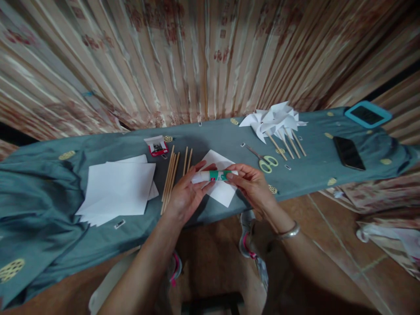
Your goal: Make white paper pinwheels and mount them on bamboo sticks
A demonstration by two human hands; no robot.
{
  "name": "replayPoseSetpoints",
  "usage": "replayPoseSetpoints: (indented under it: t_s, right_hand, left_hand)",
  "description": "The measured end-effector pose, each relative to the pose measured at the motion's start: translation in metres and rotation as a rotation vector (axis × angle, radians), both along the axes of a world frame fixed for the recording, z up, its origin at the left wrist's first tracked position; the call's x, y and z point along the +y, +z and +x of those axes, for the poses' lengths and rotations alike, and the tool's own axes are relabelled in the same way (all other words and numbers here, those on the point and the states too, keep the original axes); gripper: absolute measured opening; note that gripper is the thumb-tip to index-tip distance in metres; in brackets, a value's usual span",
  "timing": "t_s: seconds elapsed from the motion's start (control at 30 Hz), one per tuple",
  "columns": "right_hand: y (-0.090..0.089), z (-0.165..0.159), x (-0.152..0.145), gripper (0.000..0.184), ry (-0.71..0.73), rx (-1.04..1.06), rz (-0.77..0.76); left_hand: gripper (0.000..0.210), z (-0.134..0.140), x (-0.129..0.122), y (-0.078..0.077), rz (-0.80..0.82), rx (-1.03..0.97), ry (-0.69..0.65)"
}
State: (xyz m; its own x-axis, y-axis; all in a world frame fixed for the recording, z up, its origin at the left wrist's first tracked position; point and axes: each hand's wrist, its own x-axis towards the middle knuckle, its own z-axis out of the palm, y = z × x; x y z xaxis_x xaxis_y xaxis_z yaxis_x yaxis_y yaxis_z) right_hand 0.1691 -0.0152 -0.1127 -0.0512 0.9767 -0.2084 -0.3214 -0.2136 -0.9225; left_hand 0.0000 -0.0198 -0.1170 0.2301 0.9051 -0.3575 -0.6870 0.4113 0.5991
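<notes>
A: What are the hands holding?
B: A white tube [204, 176] with a green label, like a glue stick. It lies level near the middle of the scene, above a square of white paper [223, 196] on a green-blue cloth [210, 136].

A: How is it gripped?
B: By both hands. The left hand [184, 192] has its fingers closed around the left end; the right hand [251, 183] pinches the right end between thumb and fingers.

A: And to the left?
B: Thin wooden sticks [171, 175] lie just beside the left hand. Beyond their far end sits an open red box [158, 148]; farther left is a loose stack of white sheets [118, 186].

A: To the right?
B: Green-handled scissors [268, 163] lie near the right hand. On the far side, white paper pinwheels [274, 119] overlap, their sticks pointing nearer. At far right are a dark phone [348, 153] and a blue-framed tablet [368, 114].
</notes>
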Motion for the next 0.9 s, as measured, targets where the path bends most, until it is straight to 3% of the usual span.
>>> replayPoseSetpoints:
  t_s: [0.2, 0.5, 0.9]
  right_hand:
    - [-0.004, 0.001, -0.001, 0.027, 0.052, -0.02, 0.017]
    - [-0.009, -0.012, -0.011, 0.032, 0.231, 0.15, -0.144]
    - [-0.012, -0.025, -0.016, 0.027, 0.348, 0.273, -0.136]
  left_hand:
    - [0.031, -0.001, -0.001, 0.001, 0.086, 0.064, 0.043]
    - [0.057, -0.008, 0.003, 0.003, 0.259, 0.108, 0.107]
    - [0.06, -0.011, -0.002, 0.014, 0.327, 0.167, 0.113]
